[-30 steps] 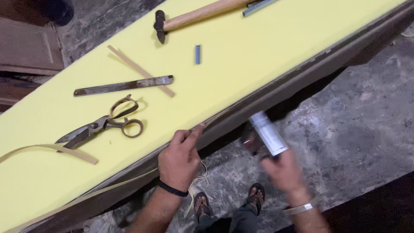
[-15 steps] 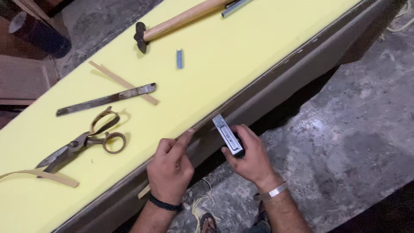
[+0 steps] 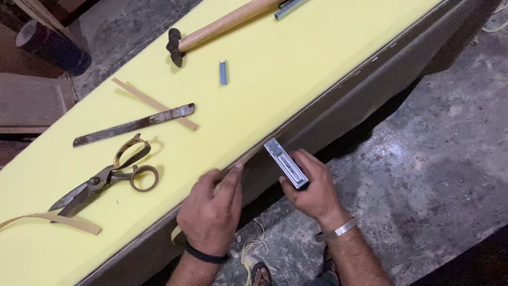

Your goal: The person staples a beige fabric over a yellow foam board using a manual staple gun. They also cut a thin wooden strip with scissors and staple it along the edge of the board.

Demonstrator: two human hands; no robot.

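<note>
My left hand (image 3: 211, 212) presses a thin tan strip (image 3: 248, 157) against the near edge of a long yellow foam slab (image 3: 296, 69), thumb and fingers pinching it to the brown side panel (image 3: 370, 90). My right hand (image 3: 312, 188) holds a silver staple gun (image 3: 286, 163), its nose set against the panel edge just right of my left fingertips. A black band circles my left wrist and a metal bracelet my right.
On the foam lie large scissors (image 3: 106, 177), a flat metal blade (image 3: 132, 124), a tan strip (image 3: 153, 103), a staple stick (image 3: 223, 72) and a wooden-handled hammer (image 3: 222, 24). Another tan strip (image 3: 53, 220) curls at the left. A dark roll (image 3: 50, 45) lies on the concrete floor (image 3: 439, 175).
My right hand brought the staple gun up from below the slab to its edge beside my left hand. My left hand slid along the edge, staying on the strip.
</note>
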